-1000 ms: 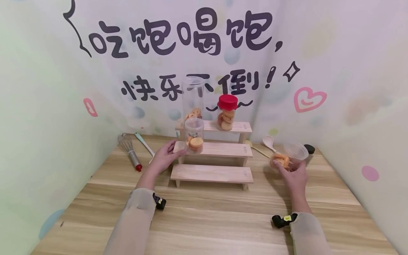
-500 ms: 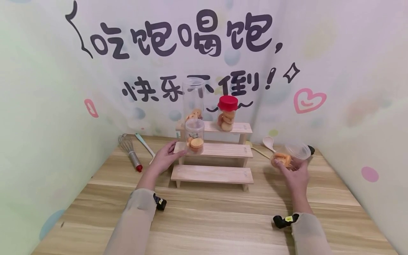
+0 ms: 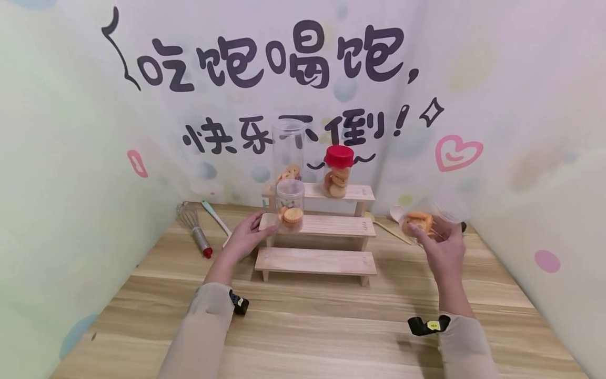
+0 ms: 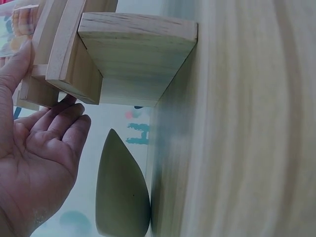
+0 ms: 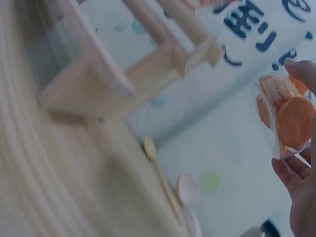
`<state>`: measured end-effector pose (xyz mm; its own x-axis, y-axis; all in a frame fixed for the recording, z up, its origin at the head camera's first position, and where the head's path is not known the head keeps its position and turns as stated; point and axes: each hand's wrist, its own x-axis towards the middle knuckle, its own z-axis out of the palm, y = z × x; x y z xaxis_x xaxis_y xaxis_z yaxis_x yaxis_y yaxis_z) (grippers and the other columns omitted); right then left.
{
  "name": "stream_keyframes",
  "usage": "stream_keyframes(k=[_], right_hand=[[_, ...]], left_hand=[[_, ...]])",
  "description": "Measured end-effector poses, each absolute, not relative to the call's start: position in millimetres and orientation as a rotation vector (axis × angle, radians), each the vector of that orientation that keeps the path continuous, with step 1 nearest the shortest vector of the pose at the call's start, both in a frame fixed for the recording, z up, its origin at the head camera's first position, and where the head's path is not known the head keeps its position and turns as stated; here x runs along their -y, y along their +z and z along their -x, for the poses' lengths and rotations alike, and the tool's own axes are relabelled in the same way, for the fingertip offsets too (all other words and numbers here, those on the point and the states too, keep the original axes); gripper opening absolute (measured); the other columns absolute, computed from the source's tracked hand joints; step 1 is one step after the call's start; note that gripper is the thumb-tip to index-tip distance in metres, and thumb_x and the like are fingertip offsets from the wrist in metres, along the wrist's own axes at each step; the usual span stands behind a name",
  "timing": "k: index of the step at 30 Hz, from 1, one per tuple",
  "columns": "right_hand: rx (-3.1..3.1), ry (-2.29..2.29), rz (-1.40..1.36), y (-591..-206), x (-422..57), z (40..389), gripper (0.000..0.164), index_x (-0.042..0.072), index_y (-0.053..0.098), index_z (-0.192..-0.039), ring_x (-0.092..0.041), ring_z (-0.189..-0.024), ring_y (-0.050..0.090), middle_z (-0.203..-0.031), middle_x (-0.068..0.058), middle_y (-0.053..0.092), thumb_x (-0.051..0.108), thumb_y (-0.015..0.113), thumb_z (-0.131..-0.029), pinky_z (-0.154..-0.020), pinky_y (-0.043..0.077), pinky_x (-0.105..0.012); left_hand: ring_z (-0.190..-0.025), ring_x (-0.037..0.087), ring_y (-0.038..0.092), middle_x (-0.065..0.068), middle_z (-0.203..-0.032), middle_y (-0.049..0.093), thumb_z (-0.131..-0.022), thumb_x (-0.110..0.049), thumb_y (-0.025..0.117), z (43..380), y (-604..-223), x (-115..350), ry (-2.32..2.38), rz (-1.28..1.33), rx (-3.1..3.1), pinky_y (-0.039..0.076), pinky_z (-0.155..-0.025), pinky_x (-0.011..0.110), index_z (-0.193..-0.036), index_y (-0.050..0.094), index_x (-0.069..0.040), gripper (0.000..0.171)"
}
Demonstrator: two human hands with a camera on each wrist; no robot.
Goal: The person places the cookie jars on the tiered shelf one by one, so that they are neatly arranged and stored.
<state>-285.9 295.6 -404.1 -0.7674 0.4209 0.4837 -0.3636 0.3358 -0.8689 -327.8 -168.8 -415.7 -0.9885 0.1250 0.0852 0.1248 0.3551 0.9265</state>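
My left hand (image 3: 247, 235) grips the left end of the middle step of a three-step wooden stand (image 3: 317, 259), thumb above and fingers underneath. In my right hand (image 3: 447, 255) is a clear plastic jar (image 3: 437, 213), tilted and held off the table at the right, with orange-brown cookies (image 5: 295, 121) inside. Beside my left thumb, a short clear jar (image 3: 290, 202) with cookies stands on the middle step. The top step bears a tall clear jar (image 3: 288, 147) at left and a red-lidded jar (image 3: 338, 176) at right, both with cookies.
A whisk (image 3: 194, 229) and a turquoise-handled utensil (image 3: 215, 217) lie left of the stand. At right are a wooden spoon (image 3: 390, 230), a pale spoon (image 3: 396, 213) and a partly hidden black item (image 3: 463, 227). A printed curtain (image 3: 521, 105) hangs behind.
My right hand has lifted the jar up and slightly to the right. The left hand keeps its grip on the stand.
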Motion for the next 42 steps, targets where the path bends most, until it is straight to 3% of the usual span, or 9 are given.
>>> stream_keyframes(k=[16, 23, 28, 36, 42], right_hand=[[1.830, 1.722, -0.205, -357.5, -190.3, 292.6, 0.063, 0.016, 0.057, -0.132, -0.017, -0.094, 0.066, -0.123, -0.007, 0.068, 0.024, 0.089, -0.078, -0.070, 0.057, -0.020], [1.968, 1.688, -0.233, -362.0, -180.0, 294.3, 0.069, 0.024, 0.051, -0.135, -0.018, -0.110, 0.060, -0.127, 0.000, 0.062, 0.036, 0.088, -0.079, -0.079, 0.057, -0.023], [2.009, 1.694, -0.212, -366.8, -176.5, 295.6, 0.072, 0.020, 0.050, -0.136, -0.018, -0.113, 0.060, -0.128, -0.003, 0.061, 0.037, 0.089, -0.078, -0.081, 0.056, -0.022], [2.080, 1.638, -0.211, -373.4, -170.7, 297.7, 0.074, 0.010, 0.051, -0.131, -0.017, -0.111, 0.057, -0.121, -0.005, 0.062, 0.041, 0.089, -0.076, -0.092, 0.050, -0.036], [2.118, 1.626, -0.235, -378.8, -168.0, 300.5, 0.073, 0.010, 0.051, -0.129, -0.020, -0.110, 0.056, -0.121, -0.007, 0.060, 0.041, 0.090, -0.075, -0.087, 0.051, -0.031]], left_hand=[[-0.144, 0.030, 0.039, 0.013, -0.160, 0.035, -0.088, -0.056, 0.073, 328.4, -420.3, 168.9, 1.774, -0.263, -2.601, 0.038, -0.115, 0.043, -0.159, 0.029, -0.015, 0.094], [-0.143, 0.029, 0.039, 0.012, -0.160, 0.036, -0.087, -0.056, 0.073, 329.9, -420.2, 169.8, 1.776, -0.260, -2.595, 0.038, -0.115, 0.044, -0.159, 0.029, -0.015, 0.094], [-0.143, 0.029, 0.040, 0.012, -0.159, 0.037, -0.087, -0.055, 0.074, 330.2, -420.3, 169.6, 1.772, -0.254, -2.591, 0.038, -0.115, 0.043, -0.159, 0.030, -0.015, 0.093], [-0.143, 0.028, 0.040, 0.012, -0.159, 0.037, -0.088, -0.053, 0.074, 330.8, -420.4, 169.2, 1.780, -0.245, -2.579, 0.039, -0.114, 0.043, -0.159, 0.029, -0.015, 0.092], [-0.143, 0.028, 0.041, 0.011, -0.159, 0.038, -0.089, -0.051, 0.074, 329.9, -419.3, 168.2, 1.778, -0.241, -2.581, 0.039, -0.114, 0.043, -0.159, 0.029, -0.014, 0.091]])
